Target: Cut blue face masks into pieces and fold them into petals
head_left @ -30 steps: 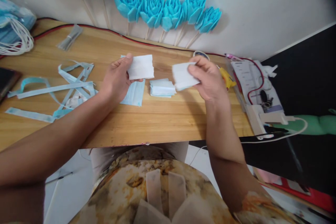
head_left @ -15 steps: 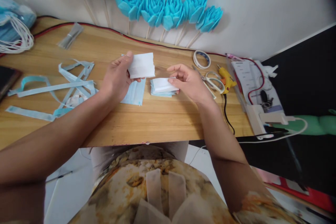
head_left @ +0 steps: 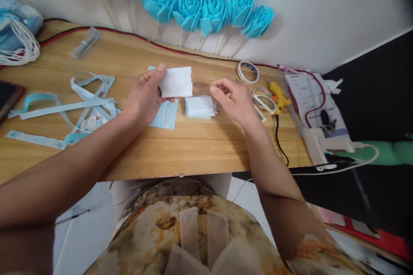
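My left hand (head_left: 145,94) is closed, thumb on top, around a small white rectangular piece of face-mask fabric (head_left: 177,82) with a ragged right edge. Under that hand lies a pleated light-blue mask sheet (head_left: 164,115), partly covered. A small stack of white and blue mask pieces (head_left: 200,107) rests on the table between my hands. Just right of and above the stack is my right hand (head_left: 230,96), its fingers loosely curled and apart, with nothing visible in them. Some of its fingers are hidden.
Blue cut strips (head_left: 67,109) lie at left. Scissors (head_left: 264,101), a tape roll (head_left: 248,72) and a yellow glue gun (head_left: 278,96) sit at right, near a power strip (head_left: 314,150). Blue fabric flowers (head_left: 214,13) on sticks lean against the wall.
My right hand has let go of the stack and moved slightly up and right. The stack now lies flatter. My left hand still holds its piece, shifted slightly right.
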Available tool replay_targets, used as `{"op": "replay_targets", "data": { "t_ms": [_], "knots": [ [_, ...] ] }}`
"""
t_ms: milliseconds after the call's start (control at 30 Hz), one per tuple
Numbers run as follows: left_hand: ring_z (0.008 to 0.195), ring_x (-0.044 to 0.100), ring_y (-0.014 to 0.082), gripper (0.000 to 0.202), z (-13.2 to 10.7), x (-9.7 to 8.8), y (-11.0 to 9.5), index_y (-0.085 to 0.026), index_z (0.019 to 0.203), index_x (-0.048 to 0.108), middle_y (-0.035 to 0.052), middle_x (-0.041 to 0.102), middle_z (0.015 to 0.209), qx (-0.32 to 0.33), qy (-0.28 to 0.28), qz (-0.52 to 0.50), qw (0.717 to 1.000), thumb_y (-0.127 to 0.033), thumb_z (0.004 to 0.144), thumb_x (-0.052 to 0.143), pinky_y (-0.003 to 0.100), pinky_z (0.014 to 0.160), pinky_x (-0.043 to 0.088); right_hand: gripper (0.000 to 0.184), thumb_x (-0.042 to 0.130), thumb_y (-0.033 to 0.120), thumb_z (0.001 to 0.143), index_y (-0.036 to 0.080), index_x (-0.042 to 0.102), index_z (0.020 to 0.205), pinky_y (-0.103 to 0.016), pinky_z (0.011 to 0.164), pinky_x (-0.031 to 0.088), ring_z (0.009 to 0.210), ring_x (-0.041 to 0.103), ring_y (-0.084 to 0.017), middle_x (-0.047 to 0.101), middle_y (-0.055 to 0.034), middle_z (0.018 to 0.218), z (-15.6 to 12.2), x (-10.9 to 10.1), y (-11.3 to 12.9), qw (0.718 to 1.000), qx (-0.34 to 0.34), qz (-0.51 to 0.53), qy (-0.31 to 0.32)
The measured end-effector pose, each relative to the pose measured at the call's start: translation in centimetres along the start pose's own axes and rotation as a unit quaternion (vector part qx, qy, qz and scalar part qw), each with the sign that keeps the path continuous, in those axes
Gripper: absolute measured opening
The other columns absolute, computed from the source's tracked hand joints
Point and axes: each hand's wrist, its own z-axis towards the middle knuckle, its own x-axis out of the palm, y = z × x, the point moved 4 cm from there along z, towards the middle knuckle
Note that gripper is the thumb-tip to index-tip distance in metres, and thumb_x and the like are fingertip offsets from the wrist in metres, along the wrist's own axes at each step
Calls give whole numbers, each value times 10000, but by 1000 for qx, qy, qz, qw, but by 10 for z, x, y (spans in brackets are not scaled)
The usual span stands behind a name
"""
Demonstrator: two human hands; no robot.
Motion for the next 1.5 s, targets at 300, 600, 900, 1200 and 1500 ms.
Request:
{"op": "replay_targets", "data": {
  "t_ms": [300, 600, 900, 1200, 1500],
  "knots": [
    [567, 635, 148, 385, -17, 20, 3, -186, 746, 719, 30, 652, 637, 16, 107, 122, 987, -516, 936, 672, 277, 541, 539, 504, 668, 672, 862, 208, 704, 1057, -241, 603, 451, 721, 579, -111, 666, -10, 856, -5, 17, 9, 981, 7, 184, 59],
    [637, 709, 167, 551, -14, 16, -3, -158, 1005, 719, 89, 749, 793, 57, 114, 209, 970, -661, 987, 494, 299, 596, 588, 385, 808, 584, 771, 253, 629, 853, -239, 509, 400, 579, 469, -90, 528, 43, 692, 12, -14, -4, 949, -38, 301, -88],
    [938, 731, 234, 278, -52, 47, -17, -169, 1005, 776, 94, 808, 1016, 400, 272, 485, 729, -307, 1025, 536, 382, 852, 579, 475, 718, 757, 683, 380, 557, 923, -302, 481, 263, 549, 310, -168, 369, 28, 635, -21, -107, -7, 900, -73, 378, -206],
    [1093, 678, 320, 269, -55, 47, 10, -174, 1002, 773, 135, 748, 1238, 353, 343, 603, 628, -282, 1018, 526, 477, 904, 561, 487, 824, 662, 671, 278, 603, 875, -266, 491, 391, 547, 463, -125, 526, 40, 661, -44, -53, -21, 916, 90, 376, -107],
    [1001, 723, 220, 283, -24, 21, -12, -209, 998, 776, 69, 800, 1046, 216, 112, 412, 878, -406, 999, 572, 385, 941, 548, 349, 805, 509, 766, 227, 628, 870, -233, 478, 352, 523, 435, -86, 521, 57, 609, -24, -16, -10, 945, 116, 306, -4]
  ]
}}
